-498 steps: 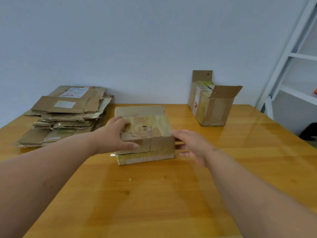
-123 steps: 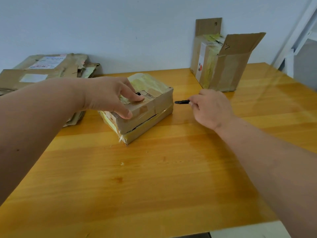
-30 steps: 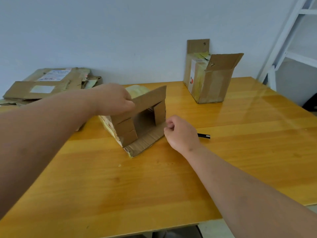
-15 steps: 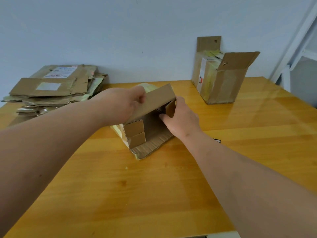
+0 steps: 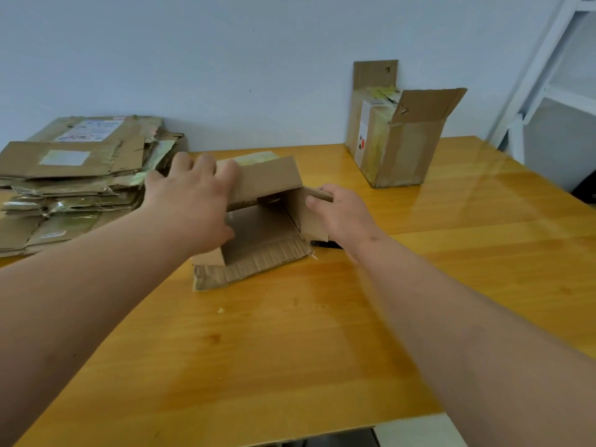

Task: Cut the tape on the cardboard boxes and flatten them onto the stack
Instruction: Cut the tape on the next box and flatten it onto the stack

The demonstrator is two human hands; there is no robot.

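While both hands' fingers clamp the opened box (image 5: 258,221) | stack (image 5: 80,182) left | second box (image 5: 400,143) behind-right

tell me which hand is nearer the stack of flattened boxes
Left. The left hand holds the opened box's top flap right beside the stack; the right hand grips the box's far side flap.

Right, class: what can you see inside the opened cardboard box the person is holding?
Inside the opened box only bare cardboard shows: floor and inner right wall. The left hand covers the left inner side, so that part cannot be seen. The right hand grips the right flap.
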